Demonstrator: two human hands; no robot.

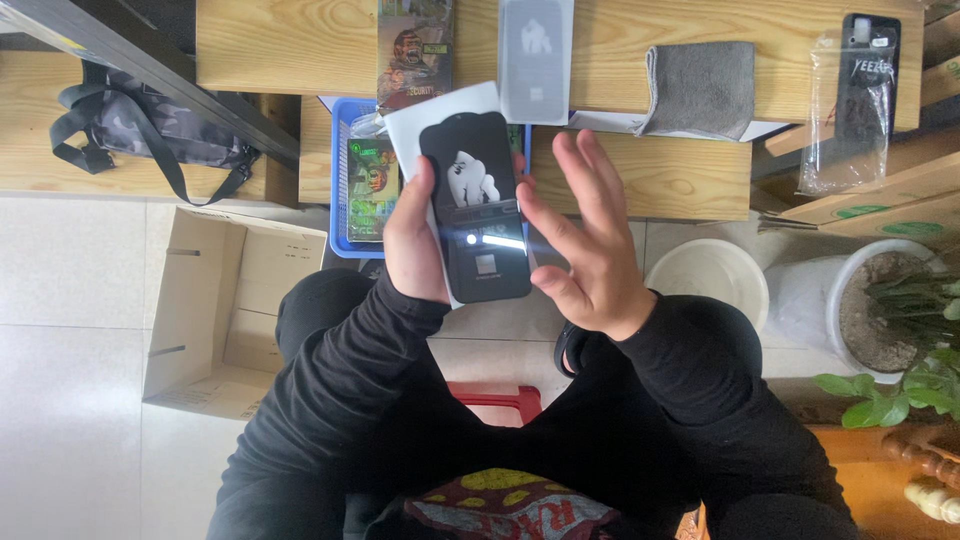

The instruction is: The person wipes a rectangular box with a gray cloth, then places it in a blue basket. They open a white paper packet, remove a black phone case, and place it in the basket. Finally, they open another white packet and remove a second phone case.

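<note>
Head view: the left hand [415,245] comes up from a black sleeve, bent at the wrist, and grips a black phone [474,205] along its left edge, fingers wrapped behind and the thumb on the rim. The phone stands upright over the lap, screen toward the camera, with a white sheet [440,110] held behind it. The right hand [585,245] is released and grasps nothing: palm turned toward the phone, fingers spread and pointing up, its thumb just beside the phone's right edge. Whether it touches is unclear. Beyond the hands, the wooden counter [660,170] carries a blue tray [345,180], a grey cloth [700,88] and a bagged phone case [858,100]. An open cardboard box [215,310] sits on the tiled floor at left, a white bucket [710,275] at right.
</note>
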